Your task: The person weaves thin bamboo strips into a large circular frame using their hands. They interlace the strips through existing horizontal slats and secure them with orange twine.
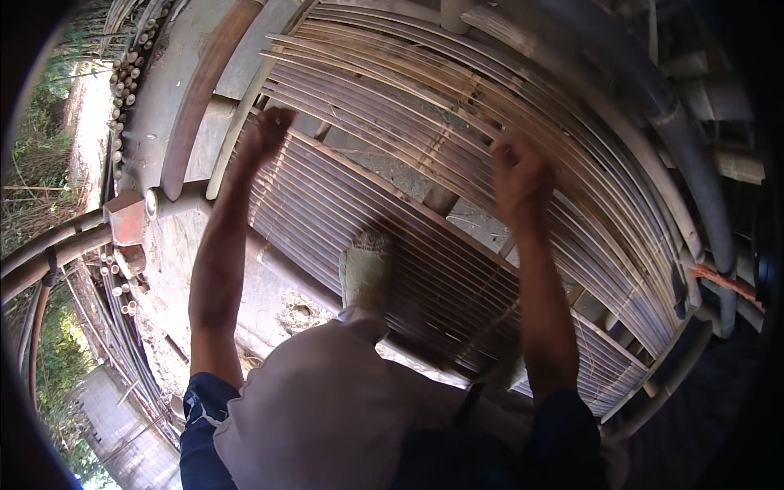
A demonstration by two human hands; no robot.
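A platform of narrow bamboo slats is spread across the middle and right of the frame, with an open strip left between its nearer, darker section and its farther one. The left hand is held at the platform's upper-left edge with fingers curled; whether a slat is pinched cannot be told. The right hand, blurred, is held over the slats right of centre, fingers bent in; its grip cannot be told either. The nearer section is partly covered by a pale shoe and, at bottom centre, bordered by a light trouser leg. The upper left is crossed by a brown pole, the upper right by a dark pole. Cut bamboo ends are stacked at far upper left; a reddish block is seen below them.
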